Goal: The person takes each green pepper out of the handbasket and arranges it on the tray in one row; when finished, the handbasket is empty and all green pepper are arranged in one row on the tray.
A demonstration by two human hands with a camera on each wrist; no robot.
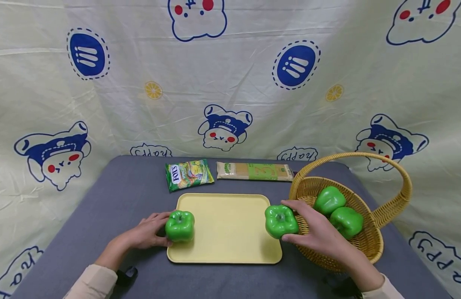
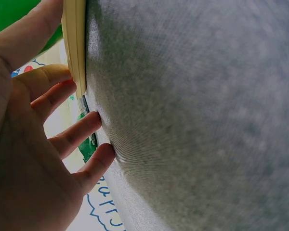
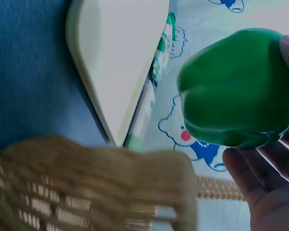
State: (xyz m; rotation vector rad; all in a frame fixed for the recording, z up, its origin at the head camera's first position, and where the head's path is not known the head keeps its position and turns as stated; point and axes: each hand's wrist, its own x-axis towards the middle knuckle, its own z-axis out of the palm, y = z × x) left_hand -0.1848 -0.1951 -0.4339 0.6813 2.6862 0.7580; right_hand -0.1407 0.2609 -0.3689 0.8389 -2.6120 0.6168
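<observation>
My right hand (image 1: 320,232) grips a green bell pepper (image 1: 280,222) between thumb and fingers, over the right edge of the yellow tray (image 1: 226,232). The right wrist view shows this pepper held above the level of the tray. Another green bell pepper (image 1: 180,226) sits on the tray at its left edge. Beside it is my left hand (image 1: 149,232), fingers loosely extended. In the left wrist view, the thumb and fingertips (image 2: 67,72) lie at the tray rim, and the lower fingers reach the grey tabletop. Two more green peppers (image 1: 347,222) lie in the wicker basket (image 1: 316,258).
The basket stands against the tray's right side, its tall arched handle (image 1: 400,176) rising at the back right. Behind the tray lie a green FOX'S candy bag (image 1: 190,174) and a long flat packet (image 1: 254,171). A printed cloth (image 1: 230,74) hangs behind the table.
</observation>
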